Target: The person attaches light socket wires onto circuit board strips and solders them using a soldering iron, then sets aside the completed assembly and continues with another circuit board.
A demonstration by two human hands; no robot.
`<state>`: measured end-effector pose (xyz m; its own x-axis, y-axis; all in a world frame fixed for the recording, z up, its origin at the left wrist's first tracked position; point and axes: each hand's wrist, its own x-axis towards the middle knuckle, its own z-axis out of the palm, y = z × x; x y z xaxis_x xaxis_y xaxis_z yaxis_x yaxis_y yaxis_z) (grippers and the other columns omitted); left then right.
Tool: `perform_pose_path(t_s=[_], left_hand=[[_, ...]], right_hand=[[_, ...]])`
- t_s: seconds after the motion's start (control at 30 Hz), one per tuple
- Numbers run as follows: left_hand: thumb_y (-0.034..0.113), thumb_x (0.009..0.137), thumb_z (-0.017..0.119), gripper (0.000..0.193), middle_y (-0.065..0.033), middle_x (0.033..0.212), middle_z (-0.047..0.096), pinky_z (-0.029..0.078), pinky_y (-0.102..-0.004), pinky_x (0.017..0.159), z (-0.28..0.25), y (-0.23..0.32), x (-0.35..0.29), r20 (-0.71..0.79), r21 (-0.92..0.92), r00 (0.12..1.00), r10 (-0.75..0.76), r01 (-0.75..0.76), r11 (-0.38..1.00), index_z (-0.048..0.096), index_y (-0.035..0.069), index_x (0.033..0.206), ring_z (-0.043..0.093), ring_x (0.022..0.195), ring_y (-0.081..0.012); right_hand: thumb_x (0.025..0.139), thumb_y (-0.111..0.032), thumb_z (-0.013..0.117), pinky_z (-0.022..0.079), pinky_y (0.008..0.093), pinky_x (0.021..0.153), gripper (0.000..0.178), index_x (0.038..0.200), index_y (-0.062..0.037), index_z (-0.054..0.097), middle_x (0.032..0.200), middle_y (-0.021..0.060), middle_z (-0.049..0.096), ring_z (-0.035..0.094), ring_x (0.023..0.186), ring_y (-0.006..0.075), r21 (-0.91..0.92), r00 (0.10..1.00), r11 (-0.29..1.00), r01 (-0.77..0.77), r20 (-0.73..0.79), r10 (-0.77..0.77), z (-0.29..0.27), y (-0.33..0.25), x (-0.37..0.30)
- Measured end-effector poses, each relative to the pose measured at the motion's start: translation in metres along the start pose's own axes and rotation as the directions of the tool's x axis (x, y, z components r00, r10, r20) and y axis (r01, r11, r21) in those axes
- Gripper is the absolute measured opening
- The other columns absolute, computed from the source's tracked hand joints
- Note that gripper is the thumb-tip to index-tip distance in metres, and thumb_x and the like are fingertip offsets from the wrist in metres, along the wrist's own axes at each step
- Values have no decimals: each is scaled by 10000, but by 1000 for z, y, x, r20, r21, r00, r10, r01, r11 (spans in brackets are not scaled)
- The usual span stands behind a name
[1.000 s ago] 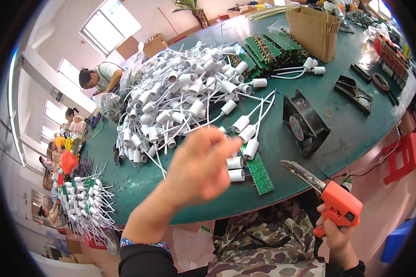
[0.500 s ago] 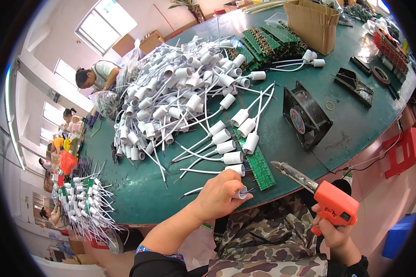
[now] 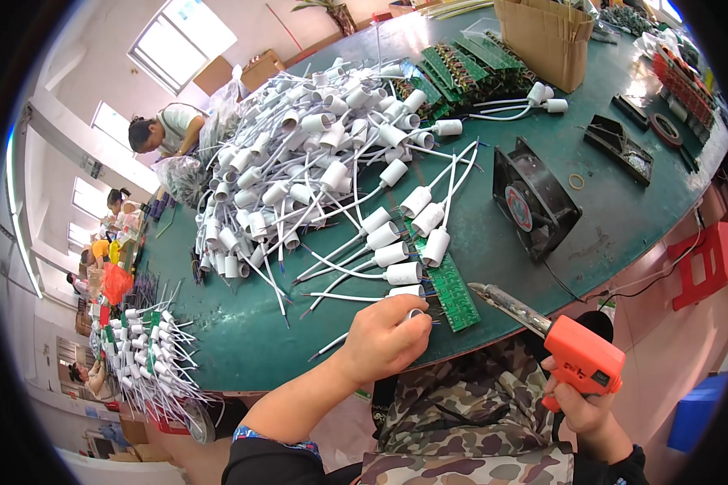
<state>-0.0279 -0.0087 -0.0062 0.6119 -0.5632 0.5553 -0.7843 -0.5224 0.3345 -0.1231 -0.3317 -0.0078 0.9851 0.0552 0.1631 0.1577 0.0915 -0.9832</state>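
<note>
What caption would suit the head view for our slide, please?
Left hand grips a white wired socket by a green circuit board; right hand holds an orange soldering gun.

Black fan (image 3: 534, 198), cardboard box (image 3: 548, 36), red stool (image 3: 704, 263) beside green table (image 3: 623, 210).

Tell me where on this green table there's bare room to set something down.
Bare green table lies right of the black fan, toward the black trays. Another free patch sits at the near edge, left of the left hand. The middle is crowded with white sockets and circuit boards.
</note>
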Motion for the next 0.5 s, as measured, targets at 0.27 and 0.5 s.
perform_pose_path(t_s=[0.27, 0.5], left_hand=[[-15, 726, 780, 300, -131, 1035, 667, 539, -379, 616, 6, 2, 2, -59, 54, 998, -27, 31, 998, 621, 67, 967, 654, 748, -288], [-1, 710, 791, 305, -121, 1040, 654, 528, -394, 627, 9, 2, 4, -53, 145, 999, 2, 6, 989, 626, 72, 956, 650, 766, -304]], right_hand=[[834, -10, 705, 543, 293, 718, 347, 1160, 80, 627, 1037, 167, 720, 677, 805, 179, 48, 998, 998, -42, 39, 40, -1, 0, 2], [828, -9, 707, 545, 311, 762, 359, 1166, 78, 624, 1049, 165, 716, 684, 852, 191, 43, 998, 998, -40, 58, 37, -1, 3, 5]])
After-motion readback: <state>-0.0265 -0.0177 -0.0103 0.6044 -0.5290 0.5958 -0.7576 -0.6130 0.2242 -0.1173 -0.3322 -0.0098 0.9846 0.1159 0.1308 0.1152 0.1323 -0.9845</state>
